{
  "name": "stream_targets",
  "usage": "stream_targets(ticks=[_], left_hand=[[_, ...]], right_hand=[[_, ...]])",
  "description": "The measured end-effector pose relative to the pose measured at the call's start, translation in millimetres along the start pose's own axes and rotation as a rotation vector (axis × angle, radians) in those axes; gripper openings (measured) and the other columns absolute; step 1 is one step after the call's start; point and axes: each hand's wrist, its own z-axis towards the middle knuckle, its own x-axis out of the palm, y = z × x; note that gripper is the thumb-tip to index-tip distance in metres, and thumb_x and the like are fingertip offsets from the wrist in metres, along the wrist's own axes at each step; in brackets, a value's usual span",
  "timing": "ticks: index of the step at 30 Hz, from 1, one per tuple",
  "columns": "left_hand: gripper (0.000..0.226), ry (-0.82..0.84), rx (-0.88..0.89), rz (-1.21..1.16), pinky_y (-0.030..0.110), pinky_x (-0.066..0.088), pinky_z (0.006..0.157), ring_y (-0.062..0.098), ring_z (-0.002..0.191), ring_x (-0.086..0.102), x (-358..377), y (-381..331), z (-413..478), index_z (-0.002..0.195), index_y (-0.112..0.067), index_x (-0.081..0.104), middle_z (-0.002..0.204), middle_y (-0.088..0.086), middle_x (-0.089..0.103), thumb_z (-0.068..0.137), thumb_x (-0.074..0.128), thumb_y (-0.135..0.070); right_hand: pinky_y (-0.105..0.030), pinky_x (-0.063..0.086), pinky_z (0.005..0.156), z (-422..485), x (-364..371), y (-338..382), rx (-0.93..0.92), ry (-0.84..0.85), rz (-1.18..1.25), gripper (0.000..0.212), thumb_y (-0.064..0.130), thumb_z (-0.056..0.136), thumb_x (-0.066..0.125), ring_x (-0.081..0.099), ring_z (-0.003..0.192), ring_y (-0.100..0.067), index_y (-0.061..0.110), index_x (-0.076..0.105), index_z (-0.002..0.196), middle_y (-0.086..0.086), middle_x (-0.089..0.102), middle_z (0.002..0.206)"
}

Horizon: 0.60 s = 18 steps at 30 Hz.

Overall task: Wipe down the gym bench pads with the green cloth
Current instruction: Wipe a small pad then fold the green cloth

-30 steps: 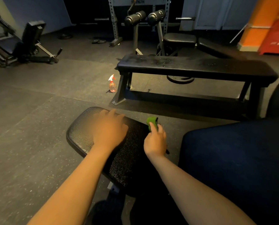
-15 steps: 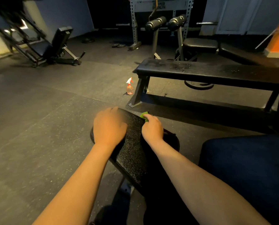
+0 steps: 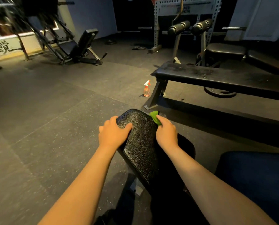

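My right hand (image 3: 166, 132) is closed around the green cloth (image 3: 155, 117), which bunches out past my fingertips as a small crumpled wedge against the far right edge of the bench pad (image 3: 140, 143). Most of the cloth is hidden under my palm and fingers. My left hand (image 3: 113, 133) grips the pad's opposite edge, fingers curled over the side and thumb lying on top. The pad is black, glossy and pebbled like grained vinyl, with a rounded far end, and it tilts away from me. Just beyond it, a clear pinkish spray bottle (image 3: 146, 88) with a white and red trigger stands on the speckled rubber floor (image 3: 54, 127), beside the leg of a long flat bench (image 3: 216, 77).
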Motion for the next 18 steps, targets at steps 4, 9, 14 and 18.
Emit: stream_targets(ticks=[4,9,14,18], left_hand=[[0.070,-0.009,0.057,-0.089,0.041,0.031,0.110,0.032,0.127,0.051,-1.2,6.6,-5.9,0.141,-0.021,0.049,0.135,0.008,0.060,0.087,0.056,-0.064],[0.043,0.003,0.042,-0.257,0.030,0.042,0.089,0.023,0.119,0.058,-17.7,15.3,-14.1,0.135,-0.020,0.058,0.131,0.003,0.064,0.095,0.061,-0.036],[0.030,-0.033,0.037,-0.274,0.027,0.036,0.076,0.022,0.107,0.061,-17.0,17.3,-22.5,0.121,-0.019,0.064,0.112,-0.001,0.068,0.098,0.057,-0.035],[0.047,-0.027,0.023,-0.289,0.027,0.038,0.095,0.022,0.128,0.054,-16.1,17.4,-26.8,0.143,-0.019,0.053,0.140,0.003,0.060,0.100,0.055,-0.037]], right_hand=[[-0.024,0.029,0.110,13.0,20.3,39.1,-0.107,0.007,0.067,0.048,-0.001,0.097,0.042,0.045,0.135,-0.019,0.018,0.057,0.139,-0.001,0.053,0.144],[-0.032,0.029,0.118,12.6,55.7,86.0,-0.451,0.288,0.088,0.051,-0.011,0.088,0.045,0.046,0.136,-0.022,0.014,0.068,0.126,-0.007,0.061,0.136],[-0.020,0.021,0.117,15.3,49.8,75.6,-0.619,0.387,-0.024,0.052,-0.013,0.085,0.047,0.045,0.136,-0.021,0.013,0.068,0.126,-0.006,0.059,0.138],[-0.011,0.014,0.111,30.6,35.6,49.0,-0.429,0.178,-0.021,0.050,-0.010,0.088,0.047,0.047,0.134,-0.022,0.012,0.066,0.128,-0.005,0.057,0.140]])
